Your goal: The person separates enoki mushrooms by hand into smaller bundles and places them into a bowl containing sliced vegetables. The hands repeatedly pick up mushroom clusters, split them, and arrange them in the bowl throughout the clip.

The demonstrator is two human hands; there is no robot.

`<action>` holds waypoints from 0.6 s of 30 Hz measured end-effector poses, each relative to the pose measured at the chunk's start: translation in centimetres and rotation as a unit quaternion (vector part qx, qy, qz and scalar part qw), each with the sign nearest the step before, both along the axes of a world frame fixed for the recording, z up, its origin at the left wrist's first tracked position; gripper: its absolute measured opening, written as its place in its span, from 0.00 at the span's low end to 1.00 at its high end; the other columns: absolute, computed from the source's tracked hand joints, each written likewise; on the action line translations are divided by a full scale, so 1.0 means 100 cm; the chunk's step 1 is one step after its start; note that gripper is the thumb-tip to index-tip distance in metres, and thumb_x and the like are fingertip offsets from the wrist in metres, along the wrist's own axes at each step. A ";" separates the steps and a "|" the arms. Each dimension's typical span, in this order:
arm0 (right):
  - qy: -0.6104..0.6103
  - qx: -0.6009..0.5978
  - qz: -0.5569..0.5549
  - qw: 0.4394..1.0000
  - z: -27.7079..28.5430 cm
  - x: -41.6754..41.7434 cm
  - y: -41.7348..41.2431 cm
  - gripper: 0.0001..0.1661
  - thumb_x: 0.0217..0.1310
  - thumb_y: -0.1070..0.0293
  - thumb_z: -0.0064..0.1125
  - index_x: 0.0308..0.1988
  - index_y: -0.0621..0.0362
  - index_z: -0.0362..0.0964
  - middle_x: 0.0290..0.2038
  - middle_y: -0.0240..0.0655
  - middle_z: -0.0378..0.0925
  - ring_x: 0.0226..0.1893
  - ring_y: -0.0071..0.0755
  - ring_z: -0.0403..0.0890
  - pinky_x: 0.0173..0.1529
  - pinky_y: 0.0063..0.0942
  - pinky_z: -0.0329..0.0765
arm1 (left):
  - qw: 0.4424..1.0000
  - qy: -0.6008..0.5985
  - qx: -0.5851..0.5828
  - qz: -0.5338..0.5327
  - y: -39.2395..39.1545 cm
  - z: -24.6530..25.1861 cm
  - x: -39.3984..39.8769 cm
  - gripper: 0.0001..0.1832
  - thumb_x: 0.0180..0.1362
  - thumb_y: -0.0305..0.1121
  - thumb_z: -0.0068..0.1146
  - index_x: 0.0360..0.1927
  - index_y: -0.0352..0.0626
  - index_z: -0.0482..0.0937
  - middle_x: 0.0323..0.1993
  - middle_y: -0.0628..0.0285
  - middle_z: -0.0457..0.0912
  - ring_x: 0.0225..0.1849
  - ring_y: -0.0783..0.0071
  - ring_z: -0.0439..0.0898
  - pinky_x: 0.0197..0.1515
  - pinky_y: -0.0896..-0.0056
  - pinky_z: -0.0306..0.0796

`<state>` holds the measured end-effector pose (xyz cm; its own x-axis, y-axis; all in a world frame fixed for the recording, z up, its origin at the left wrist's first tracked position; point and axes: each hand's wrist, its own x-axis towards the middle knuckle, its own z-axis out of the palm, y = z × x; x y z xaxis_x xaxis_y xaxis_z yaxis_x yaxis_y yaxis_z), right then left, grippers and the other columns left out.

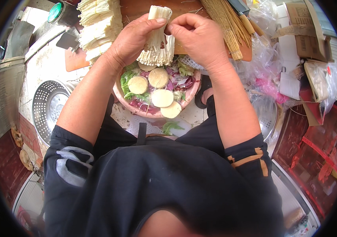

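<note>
My left hand (137, 37) grips a bundle of enoki mushrooms (156, 38), its small caps pointing down towards me. Close against the bundle's right side is my right hand (199, 38), thumb and forefinger pinched together; whether something thin lies between them cannot be told. Stacked bundles of enoki mushrooms (97, 26) lie at the left on a brown board (133, 9). Thin wooden skewers (226, 26) lie in a sheaf on the board's right side. Below my hands, a pink basin (147, 114) holds cut root ends (162, 98), green leaves and purple vegetable scraps.
A cleaver (239, 6) and wooden-handled tools lie at the top right. Metal colanders (45, 103) stand on both sides. Clear plastic bags (263, 62) and a cardboard box (307, 29) crowd the right. A jar with a green lid (55, 12) is at the upper left.
</note>
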<state>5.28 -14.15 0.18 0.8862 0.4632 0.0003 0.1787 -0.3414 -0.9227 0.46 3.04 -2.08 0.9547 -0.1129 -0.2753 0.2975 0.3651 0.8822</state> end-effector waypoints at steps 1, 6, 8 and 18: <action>0.000 -0.014 0.002 1.000 0.000 -0.002 0.002 0.10 0.55 0.66 0.63 0.36 0.60 0.80 0.29 0.29 0.82 0.28 0.16 0.78 0.32 0.17 0.75 | 1.000 -0.003 0.002 0.007 -0.001 0.000 0.000 0.18 0.62 0.43 0.53 0.49 0.41 0.73 0.39 0.65 0.79 0.39 0.79 0.77 0.43 0.77 0.72; -0.017 -0.027 -0.002 0.999 -0.003 -0.014 0.011 0.12 0.52 0.64 0.61 0.34 0.61 0.80 0.27 0.37 0.82 0.26 0.27 0.80 0.34 0.25 0.77 | 0.999 -0.019 -0.028 0.005 -0.006 0.001 -0.002 0.16 0.63 0.40 0.52 0.48 0.40 0.74 0.39 0.64 0.78 0.41 0.79 0.77 0.44 0.76 0.72; 0.005 -0.024 -0.006 1.000 -0.001 -0.017 0.012 0.13 0.51 0.63 0.61 0.33 0.61 0.79 0.27 0.39 0.82 0.26 0.31 0.81 0.35 0.28 0.78 | 1.000 -0.021 -0.018 0.010 -0.007 0.001 -0.002 0.14 0.63 0.39 0.52 0.46 0.40 0.74 0.38 0.64 0.79 0.38 0.79 0.77 0.41 0.77 0.73; 0.104 0.060 -0.066 0.991 0.011 -0.004 0.001 0.10 0.56 0.63 0.64 0.34 0.59 0.80 0.24 0.23 0.76 0.18 0.12 0.70 0.23 0.13 0.67 | 1.000 -0.008 0.000 -0.020 0.002 0.000 -0.001 0.12 0.64 0.38 0.52 0.41 0.39 0.74 0.31 0.64 0.78 0.26 0.79 0.77 0.31 0.76 0.75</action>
<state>4.88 -14.05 1.30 0.9255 0.3515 -0.1409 -0.0584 -0.2352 -0.9702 0.33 3.21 -2.11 0.9538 -0.1514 -0.2597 0.2975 0.3524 0.8873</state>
